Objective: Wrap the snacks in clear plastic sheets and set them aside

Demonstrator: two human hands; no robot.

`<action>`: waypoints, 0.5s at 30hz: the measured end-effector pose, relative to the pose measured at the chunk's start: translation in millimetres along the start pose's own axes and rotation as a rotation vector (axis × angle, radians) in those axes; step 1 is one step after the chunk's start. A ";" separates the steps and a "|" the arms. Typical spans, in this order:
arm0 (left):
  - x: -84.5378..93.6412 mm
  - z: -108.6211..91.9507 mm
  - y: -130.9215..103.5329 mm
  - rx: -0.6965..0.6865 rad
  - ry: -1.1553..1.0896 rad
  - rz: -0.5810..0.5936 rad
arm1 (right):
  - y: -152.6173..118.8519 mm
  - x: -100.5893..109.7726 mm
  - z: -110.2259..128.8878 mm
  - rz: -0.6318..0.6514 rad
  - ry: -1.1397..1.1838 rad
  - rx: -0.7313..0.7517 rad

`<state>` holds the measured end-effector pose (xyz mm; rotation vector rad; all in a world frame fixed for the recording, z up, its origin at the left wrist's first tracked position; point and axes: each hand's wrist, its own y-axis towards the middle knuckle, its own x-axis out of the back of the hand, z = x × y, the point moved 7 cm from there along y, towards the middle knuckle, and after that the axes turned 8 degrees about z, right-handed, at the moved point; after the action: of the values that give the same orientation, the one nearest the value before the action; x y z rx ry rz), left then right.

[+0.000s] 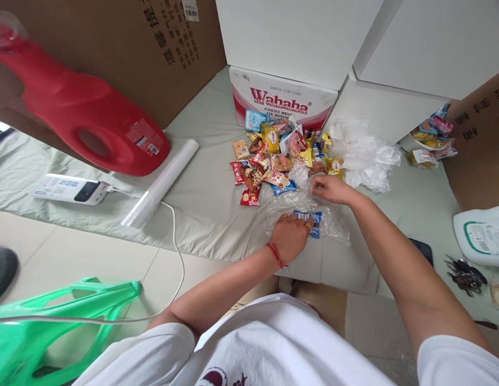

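Observation:
A small blue snack packet (315, 227) lies on or inside a clear plastic bag (336, 228) spread near the front edge of the cloth-covered surface. My left hand (289, 235), with a red cord bracelet and a ring, is closed over the packet's left part, hiding some of it. Just above and to the right, my right hand (330, 189) has its fingers pinched together at the far side of the clear plastic. Beyond both hands sits a heap of wrapped snacks (279, 161) in red, yellow, blue and brown packaging.
Crumpled clear bags (365, 155) lie right of the heap, before a Wahaha carton (283, 96). To the left are a plastic film roll (161, 185), a white power bank (72, 190) with cable and a red jug (100, 118). A green stool (72, 316) stands lower left; keys (466, 276) lie right.

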<state>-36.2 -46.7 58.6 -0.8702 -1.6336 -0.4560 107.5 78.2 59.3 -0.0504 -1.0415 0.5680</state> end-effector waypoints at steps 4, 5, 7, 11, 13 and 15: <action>-1.5 -1.3 -1.0 0.030 -0.023 0.020 | -38.0 5.6 16.5 -0.036 0.243 0.052; -2.2 -1.3 -1.4 0.033 -0.027 0.012 | -48.7 2.9 23.0 -0.032 0.274 0.069; -4.1 -0.9 -2.5 0.034 -0.044 -0.011 | -68.9 -7.3 37.1 -0.014 0.284 0.119; -8.9 4.3 -5.3 0.040 -0.131 -0.088 | -100.3 -38.8 52.4 -0.025 0.191 0.248; -13.5 9.3 -5.5 0.036 -0.214 -0.117 | -108.5 -56.4 48.9 -0.036 0.190 0.273; -17.7 16.0 -6.2 0.012 -0.381 -0.171 | -112.1 -70.3 43.0 -0.056 0.202 0.282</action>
<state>-50.5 -44.7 38.6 -0.8470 -2.0699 -0.4143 92.7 -60.1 59.2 0.1659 -0.7579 0.6405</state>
